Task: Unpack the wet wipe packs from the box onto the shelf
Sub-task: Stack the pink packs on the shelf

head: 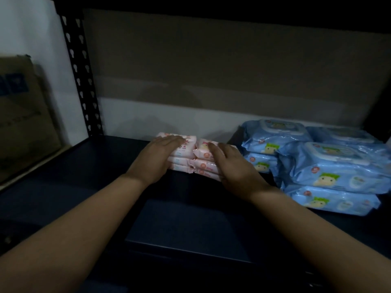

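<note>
Two small stacks of pink wet wipe packs [190, 157] stand side by side on the dark shelf [101, 166], each three packs high. My left hand [157, 158] lies flat over the top and left side of the left stack. My right hand [234, 166] rests on the top and right side of the right stack. Both hands press on the packs with fingers stretched out, clasping the two stacks between them. To the right lie several larger blue wet wipe packs [330, 163], stacked in piles.
A black perforated shelf upright [81, 77] rises at the left. Beyond it, a cardboard box [23, 115] stands against a white wall. Another shelf board overhangs at the top. The shelf surface left of the pink stacks and in front of them is bare.
</note>
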